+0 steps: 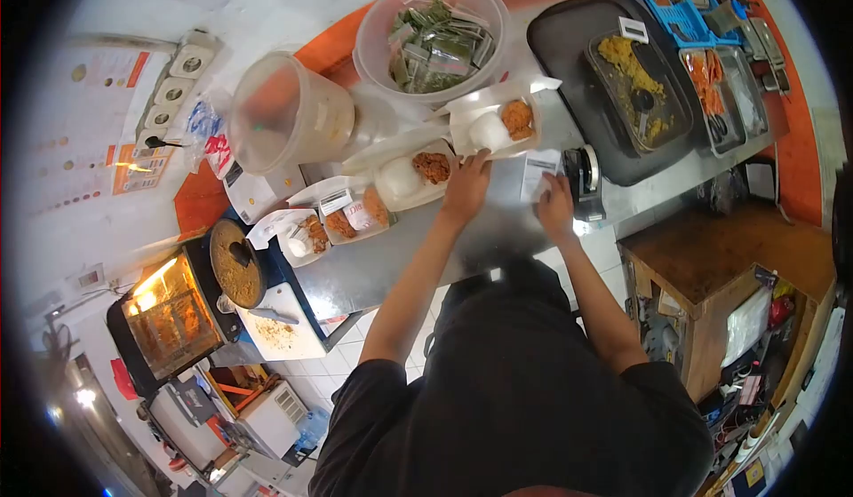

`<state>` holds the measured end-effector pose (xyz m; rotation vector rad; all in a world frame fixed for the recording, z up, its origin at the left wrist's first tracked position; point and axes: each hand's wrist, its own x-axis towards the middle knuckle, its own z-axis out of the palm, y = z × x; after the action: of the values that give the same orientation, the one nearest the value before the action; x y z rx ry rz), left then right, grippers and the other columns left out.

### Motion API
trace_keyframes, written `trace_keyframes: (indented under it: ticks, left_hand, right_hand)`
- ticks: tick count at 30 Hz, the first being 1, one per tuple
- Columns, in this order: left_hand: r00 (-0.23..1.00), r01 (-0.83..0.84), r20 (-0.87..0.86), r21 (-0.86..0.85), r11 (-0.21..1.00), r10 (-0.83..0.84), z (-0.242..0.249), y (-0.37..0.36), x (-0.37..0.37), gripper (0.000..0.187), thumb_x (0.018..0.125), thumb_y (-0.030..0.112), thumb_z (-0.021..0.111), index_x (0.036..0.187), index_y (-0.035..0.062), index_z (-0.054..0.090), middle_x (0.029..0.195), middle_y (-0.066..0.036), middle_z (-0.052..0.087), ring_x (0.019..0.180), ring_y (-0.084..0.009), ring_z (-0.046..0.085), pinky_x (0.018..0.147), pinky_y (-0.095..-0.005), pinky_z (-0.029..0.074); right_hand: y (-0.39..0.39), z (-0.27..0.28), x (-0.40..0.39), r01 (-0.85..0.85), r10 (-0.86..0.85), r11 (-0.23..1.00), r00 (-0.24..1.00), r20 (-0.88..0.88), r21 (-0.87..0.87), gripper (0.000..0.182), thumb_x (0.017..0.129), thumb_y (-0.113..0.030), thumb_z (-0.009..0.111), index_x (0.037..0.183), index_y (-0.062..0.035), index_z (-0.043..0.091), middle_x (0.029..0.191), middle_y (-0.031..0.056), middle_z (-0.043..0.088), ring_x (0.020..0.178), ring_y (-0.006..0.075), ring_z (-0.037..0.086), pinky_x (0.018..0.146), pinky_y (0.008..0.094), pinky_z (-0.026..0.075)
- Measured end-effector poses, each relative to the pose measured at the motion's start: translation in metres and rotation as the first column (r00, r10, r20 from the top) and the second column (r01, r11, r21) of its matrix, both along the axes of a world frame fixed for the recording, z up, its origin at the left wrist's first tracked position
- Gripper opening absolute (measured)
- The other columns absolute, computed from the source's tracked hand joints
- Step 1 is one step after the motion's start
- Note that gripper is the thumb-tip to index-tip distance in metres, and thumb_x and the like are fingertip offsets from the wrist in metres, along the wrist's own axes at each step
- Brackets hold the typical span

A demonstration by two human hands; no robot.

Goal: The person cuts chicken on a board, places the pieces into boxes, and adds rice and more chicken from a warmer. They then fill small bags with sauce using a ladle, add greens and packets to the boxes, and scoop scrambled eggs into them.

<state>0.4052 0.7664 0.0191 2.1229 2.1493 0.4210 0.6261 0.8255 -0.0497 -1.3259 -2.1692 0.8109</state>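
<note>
My left hand lies with fingers stretched out at the front edge of an open paper food box holding white rice and a piece of fried chicken. A second open box with rice and fried chicken sits just left of that hand. My right hand has its fingers closed at the right edge of a white printed paper slip on the steel counter. A black tape dispenser stands right beside these fingers.
More filled boxes line the counter's left. Behind are a clear bucket and a tub of green-wrapped packets. A black tray bears a container of yellow food. A wooden cabinet stands at right.
</note>
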Motion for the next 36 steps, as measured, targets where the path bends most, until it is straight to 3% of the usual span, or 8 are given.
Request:
trace_keyframes:
  ticks: [10, 15, 21, 26, 30, 32, 35, 36]
  left_hand:
    - [0.97, 0.098, 0.217, 0.062, 0.993, -0.109, 0.021, -0.036, 0.001, 0.032, 0.083, 0.0, 0.053, 0.113, -0.0008, 0.063, 0.122, -0.013, 0.059, 0.117, -0.0315, 0.054, 0.102, -0.0445, 0.041]
    - [0.82, -0.563, 0.238, 0.176, 0.807, 0.521, 0.058, -0.111, -0.06, 0.03, 0.078, -0.003, 0.057, 0.107, 0.002, 0.062, 0.118, -0.019, 0.059, 0.113, -0.0375, 0.055, 0.097, -0.0461, 0.044]
    - [0.505, -0.86, 0.119, 0.154, 0.486, 0.855, 0.036, -0.189, -0.164, 0.03, 0.082, 0.006, 0.065, 0.111, 0.0031, 0.057, 0.108, -0.018, 0.062, 0.104, -0.0385, 0.056, 0.092, -0.0481, 0.043]
    - [0.585, -0.807, 0.246, 0.084, 0.584, 0.773, 0.028, -0.196, -0.175, 0.032, 0.08, 0.006, 0.073, 0.108, 0.0041, 0.058, 0.098, -0.012, 0.064, 0.084, -0.0255, 0.062, 0.075, -0.0408, 0.047]
    - [0.361, -0.713, 0.726, -0.189, 0.675, 0.586, 0.05, -0.232, -0.129, 0.03, 0.085, -0.004, 0.068, 0.112, 0.0045, 0.061, 0.093, -0.003, 0.061, 0.074, -0.0079, 0.057, 0.063, -0.0236, 0.045]
    - [0.305, -0.642, 0.839, -0.168, 0.748, 0.45, 0.041, -0.248, -0.107, 0.031, 0.087, -0.007, 0.065, 0.115, 0.0051, 0.062, 0.093, -0.001, 0.06, 0.074, -0.0044, 0.055, 0.06, -0.0201, 0.043]
    - [0.132, -0.561, 0.907, -0.264, 0.785, 0.4, 0.025, -0.271, -0.096, 0.032, 0.091, -0.005, 0.062, 0.121, 0.0046, 0.062, 0.099, -0.002, 0.063, 0.079, -0.0074, 0.059, 0.067, -0.0226, 0.047]
    - [0.083, -0.483, 0.903, -0.333, 0.81, 0.421, 0.02, -0.278, -0.102, 0.029, 0.093, -0.004, 0.06, 0.121, 0.0018, 0.061, 0.111, -0.004, 0.06, 0.09, -0.0099, 0.06, 0.075, -0.0244, 0.049]
  right_hand:
    - [0.023, 0.043, -0.011, -0.215, 0.252, 0.941, 0.961, 0.117, -0.261, 0.041, 0.088, -0.005, 0.057, 0.129, -0.0072, 0.057, 0.13, 0.0211, 0.048, 0.105, 0.0429, 0.061, 0.087, 0.0478, 0.053]
    - [0.009, 0.092, -0.008, -0.151, 0.175, 0.983, 0.945, 0.275, -0.105, 0.039, 0.093, -0.019, 0.059, 0.13, -0.007, 0.056, 0.131, 0.0205, 0.048, 0.1, 0.0444, 0.063, 0.083, 0.0493, 0.054]
    - [-0.009, 0.124, -0.035, -0.505, 0.534, 0.837, 0.837, 0.118, -0.211, 0.032, 0.092, -0.016, 0.06, 0.121, -0.0019, 0.059, 0.113, 0.018, 0.059, 0.098, 0.0396, 0.063, 0.087, 0.0455, 0.051]
    - [-0.049, 0.131, -0.098, -0.623, 0.599, 0.73, 0.781, -0.176, -0.282, 0.026, 0.091, -0.013, 0.061, 0.113, 0.0002, 0.061, 0.107, 0.018, 0.062, 0.096, 0.0359, 0.064, 0.084, 0.0424, 0.052]
    - [-0.122, 0.14, -0.158, -0.645, 0.556, 0.698, 0.762, -0.333, -0.312, 0.027, 0.09, -0.018, 0.068, 0.109, -0.001, 0.059, 0.102, 0.0146, 0.066, 0.094, 0.0294, 0.066, 0.082, 0.0389, 0.052]
    - [-0.161, 0.116, -0.182, -0.653, 0.24, 0.586, 0.705, -0.668, -0.479, 0.024, 0.088, -0.017, 0.072, 0.1, -0.0024, 0.056, 0.094, 0.0102, 0.066, 0.087, 0.0213, 0.065, 0.078, 0.0339, 0.051]
    - [-0.193, 0.055, -0.179, -0.586, 0.166, 0.522, 0.782, -0.601, -0.619, 0.025, 0.085, -0.012, 0.074, 0.093, -0.0045, 0.051, 0.091, 0.0055, 0.064, 0.078, 0.0136, 0.059, 0.073, 0.0295, 0.05]
    - [-0.194, 0.044, -0.172, -0.587, 0.361, 0.593, 0.806, -0.47, -0.551, 0.026, 0.084, -0.006, 0.074, 0.092, -0.0055, 0.049, 0.094, 0.0034, 0.062, 0.074, 0.009, 0.055, 0.068, 0.0258, 0.048]
